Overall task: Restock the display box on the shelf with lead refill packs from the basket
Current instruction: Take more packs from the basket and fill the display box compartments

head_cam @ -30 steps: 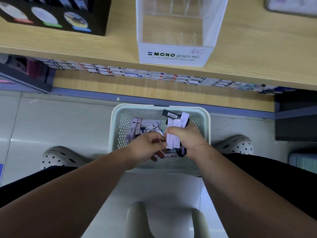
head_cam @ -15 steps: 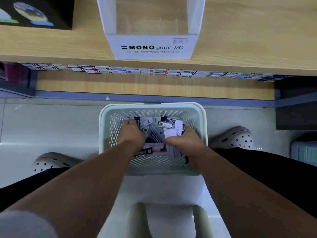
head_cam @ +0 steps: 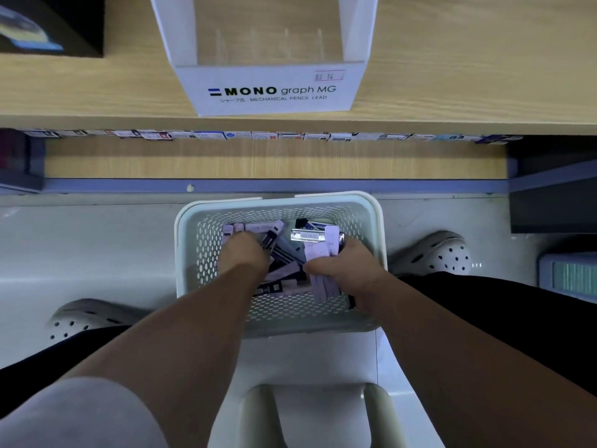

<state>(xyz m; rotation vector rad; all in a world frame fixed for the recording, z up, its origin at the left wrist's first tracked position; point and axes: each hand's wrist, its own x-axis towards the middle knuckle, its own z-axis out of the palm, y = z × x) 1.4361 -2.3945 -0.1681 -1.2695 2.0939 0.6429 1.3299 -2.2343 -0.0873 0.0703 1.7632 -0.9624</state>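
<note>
Shelf [head_cam: 468, 59], light wood, runs across the top of the head view. Display box [head_cam: 271, 92] sits at its front edge, printed face outward and open top within arm's reach, so it can be loaded from where the person is. Its clear compartments look empty; judged, the restock has hardly begun. Basket [head_cam: 339, 198], pale and perforated, stands on the floor between the 2 feet, directly below the box, likely to keep each trip a short straight lift. Both hands are down inside it. Right hand [head_cam: 345, 270], at the basket's right side, is clamped round a bundle [head_cam: 324, 250] of lavender-carded packs, thumb pressed across the front and the stack standing upright above the fist; probably collecting several so 1 trip fills more than 1 slot. Left hand [head_cam: 245, 253] reaches into the left half, back of the hand to the camera, fingertips buried; cannot tell whether it pinches anything. Loose lead refill packs [head_cam: 287, 253] lie jumbled at odd angles on the basket floor between the 2 hands, so they need squaring up before they will slot in.
</note>
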